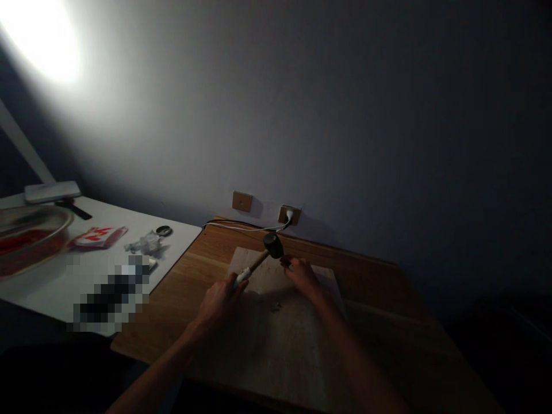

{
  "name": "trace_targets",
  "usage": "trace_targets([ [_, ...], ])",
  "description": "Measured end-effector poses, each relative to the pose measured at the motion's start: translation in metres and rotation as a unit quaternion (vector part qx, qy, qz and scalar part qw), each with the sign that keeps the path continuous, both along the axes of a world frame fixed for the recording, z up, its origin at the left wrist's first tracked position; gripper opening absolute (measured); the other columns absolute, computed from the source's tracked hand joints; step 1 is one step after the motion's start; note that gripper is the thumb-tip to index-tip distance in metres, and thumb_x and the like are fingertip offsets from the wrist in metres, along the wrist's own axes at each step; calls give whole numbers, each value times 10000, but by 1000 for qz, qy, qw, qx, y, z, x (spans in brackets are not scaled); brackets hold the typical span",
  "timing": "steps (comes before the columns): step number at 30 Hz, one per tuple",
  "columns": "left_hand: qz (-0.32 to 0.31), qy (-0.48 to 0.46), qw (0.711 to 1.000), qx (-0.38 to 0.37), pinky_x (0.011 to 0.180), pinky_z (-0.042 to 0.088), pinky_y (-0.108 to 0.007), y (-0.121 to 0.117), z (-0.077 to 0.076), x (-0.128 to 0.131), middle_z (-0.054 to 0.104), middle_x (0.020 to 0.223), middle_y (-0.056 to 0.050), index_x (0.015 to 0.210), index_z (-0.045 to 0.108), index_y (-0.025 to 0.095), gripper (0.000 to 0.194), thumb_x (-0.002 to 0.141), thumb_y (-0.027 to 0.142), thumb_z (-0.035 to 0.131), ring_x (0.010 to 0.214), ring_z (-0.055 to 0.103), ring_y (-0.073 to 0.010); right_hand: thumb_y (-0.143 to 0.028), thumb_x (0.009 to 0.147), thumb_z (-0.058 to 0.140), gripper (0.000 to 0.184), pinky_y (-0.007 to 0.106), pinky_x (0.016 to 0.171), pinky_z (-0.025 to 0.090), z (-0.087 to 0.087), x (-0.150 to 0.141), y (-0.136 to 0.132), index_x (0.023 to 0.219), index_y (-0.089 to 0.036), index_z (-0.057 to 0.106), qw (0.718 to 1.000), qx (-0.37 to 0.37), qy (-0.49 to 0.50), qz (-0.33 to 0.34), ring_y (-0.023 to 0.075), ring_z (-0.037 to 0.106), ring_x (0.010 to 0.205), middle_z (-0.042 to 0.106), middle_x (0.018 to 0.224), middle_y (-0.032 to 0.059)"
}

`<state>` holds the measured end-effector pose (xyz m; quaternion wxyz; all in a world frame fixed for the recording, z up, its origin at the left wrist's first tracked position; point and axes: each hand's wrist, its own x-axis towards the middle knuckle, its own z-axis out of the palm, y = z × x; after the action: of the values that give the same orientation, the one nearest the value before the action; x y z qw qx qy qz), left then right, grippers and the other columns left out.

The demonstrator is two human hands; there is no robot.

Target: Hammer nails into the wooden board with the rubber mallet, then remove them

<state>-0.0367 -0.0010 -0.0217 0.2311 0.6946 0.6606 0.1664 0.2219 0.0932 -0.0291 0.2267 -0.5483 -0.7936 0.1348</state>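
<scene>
My left hand (221, 299) is wrapped round the pale grip of a rubber mallet (273, 245). The mallet slants up and to the right, its dark head above the far part of a light wooden board (276, 345). Just right of the mallet head, my right hand (299, 275) is closed in a pinch. A small dark bit shows at its fingertips, too dim to name. A few tiny dark scraps (276, 307) lie on the board between my hands.
The board rests on a wooden table (379, 310) against the wall. A plug and cables (241, 228) run along its back edge. On the white table (181, 233) at left are a large clear bowl (64, 221), a red-and-white packet (99, 237), crumpled plastic (150, 244) and a round dark lid (164, 230).
</scene>
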Motion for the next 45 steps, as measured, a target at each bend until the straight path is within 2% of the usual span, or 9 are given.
trace_targets([
  [6, 16, -4, 1000, 1, 646, 368, -257, 0, -5, -1, 730, 922, -56, 1052, 558, 245, 289, 1040, 474, 382, 860, 710, -230, -20, 829, 560, 349, 270, 906, 522, -10, -7, 11, 1053, -203, 755, 999, -20, -19, 41, 191, 735, 966, 793, 1031, 60],
  [14, 11, -6, 1000, -5, 667, 394, -263, -1, -2, -1, 733, 942, -59, 1048, 561, 250, 313, 1034, 498, 371, 892, 714, -241, 20, 776, 570, 450, 315, 948, 532, -10, -14, 11, 1148, -177, 729, 999, -26, -10, 47, 210, 717, 1038, 763, 1142, 100],
  [24, 12, 1, 1000, 3, 634, 363, -258, 1, -8, -2, 731, 900, -48, 1040, 560, 256, 305, 1033, 504, 382, 856, 717, -235, -30, 783, 612, 307, 291, 882, 527, -13, -13, 11, 1000, -195, 753, 999, -29, -25, 25, 193, 733, 925, 792, 979, 59],
  [28, 7, 0, 1000, -18, 634, 368, -256, 1, -5, -1, 726, 901, -48, 1036, 557, 256, 311, 1031, 506, 372, 858, 718, -232, -129, 784, 677, 129, 348, 924, 482, -14, -14, 11, 869, -190, 752, 999, -7, -50, -11, 240, 704, 981, 776, 984, 90],
  [32, -2, 26, 999, -22, 667, 399, -268, 0, 2, -2, 732, 919, -57, 1040, 555, 264, 322, 1026, 521, 363, 866, 720, -250, -150, 757, 709, 113, 399, 958, 443, -17, -16, 10, 852, -201, 740, 997, 10, -57, -45, 270, 681, 1025, 763, 985, 89],
  [35, -20, 59, 998, -21, 693, 426, -283, 0, 9, -3, 737, 930, -69, 1049, 554, 261, 313, 1026, 512, 368, 876, 724, -265, -184, 752, 732, 218, 395, 955, 446, -20, -13, 8, 968, -214, 729, 997, 16, -47, -56, 268, 673, 1034, 760, 998, 75],
  [41, -64, 103, 992, -20, 732, 471, -314, 3, 13, -1, 745, 984, -100, 1041, 560, 239, 311, 1022, 490, 378, 903, 729, -283, -296, 646, 842, 905, 454, 1059, 430, -19, 9, 4, 1461, -237, 453, 997, 29, 45, -57, 307, 589, 1241, 654, 1305, 115],
  [43, -71, 113, 991, -16, 740, 478, -321, 3, 12, 0, 745, 1002, -107, 1034, 564, 234, 309, 1022, 482, 379, 906, 730, -285, -260, 646, 834, 962, 470, 1087, 414, -15, 16, 2, 1500, -231, 390, 997, 29, 61, -49, 309, 566, 1277, 616, 1352, 126],
  [45, -69, 119, 990, -9, 737, 478, -322, 2, 12, -1, 747, 998, -106, 1040, 560, 235, 313, 1025, 484, 373, 901, 731, -285, -195, 681, 797, 845, 465, 1079, 426, -10, 18, -2, 1449, -212, 446, 996, 48, 60, -47, 304, 566, 1264, 610, 1339, 133],
])
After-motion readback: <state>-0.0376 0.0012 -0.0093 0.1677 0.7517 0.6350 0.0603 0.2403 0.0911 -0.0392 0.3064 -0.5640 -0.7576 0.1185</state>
